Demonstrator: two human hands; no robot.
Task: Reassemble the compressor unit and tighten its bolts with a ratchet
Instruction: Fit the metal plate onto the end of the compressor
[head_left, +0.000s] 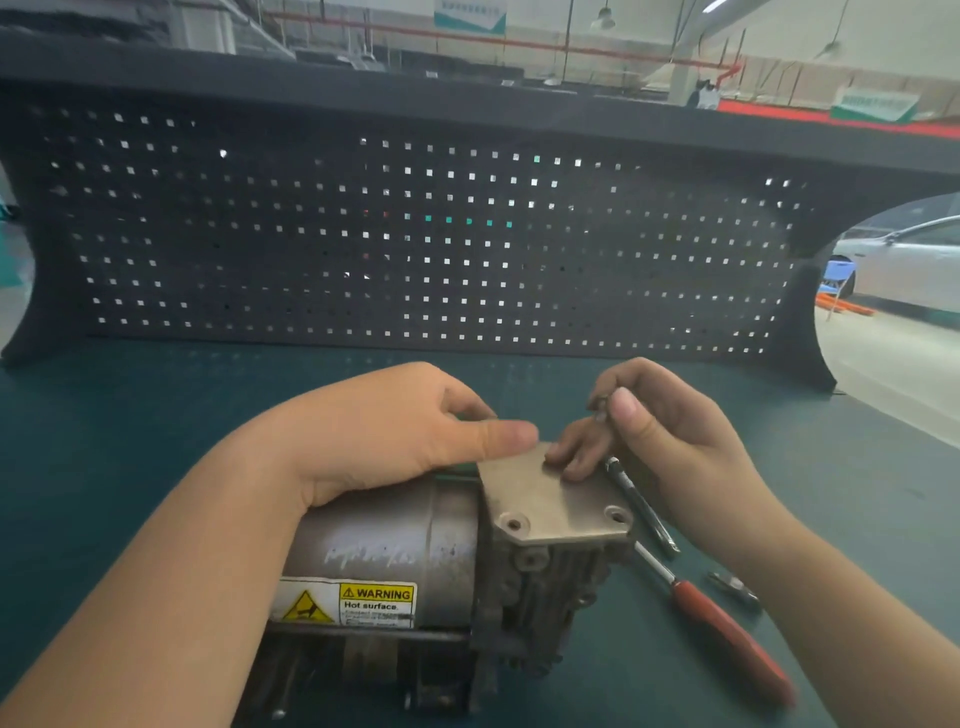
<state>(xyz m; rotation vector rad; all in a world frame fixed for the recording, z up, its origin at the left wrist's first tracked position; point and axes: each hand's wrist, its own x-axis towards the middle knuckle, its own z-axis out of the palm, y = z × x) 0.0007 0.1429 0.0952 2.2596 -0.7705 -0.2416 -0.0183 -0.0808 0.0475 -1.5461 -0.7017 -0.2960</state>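
The grey compressor unit (384, 551) lies on its side on the green bench, with a yellow warning label facing me. A flat metal cover plate (550, 499) sits on top of its finned head, with two empty bolt holes along its near edge. My left hand (395, 441) grips the compressor's top, and its thumb presses the plate's far left corner. My right hand (654, 431) pinches a small bolt (601, 408) between thumb and forefinger above the plate, while its lower fingers rest on the plate. A ratchet with a red handle (727, 634) lies on the bench to the right.
A black extension bar (641, 506) lies beside the plate, by my right wrist. A small metal part (735, 590) lies right of the ratchet. A black perforated back panel (415, 234) closes the far side of the green bench (156, 415). The bench's right edge meets an open floor.
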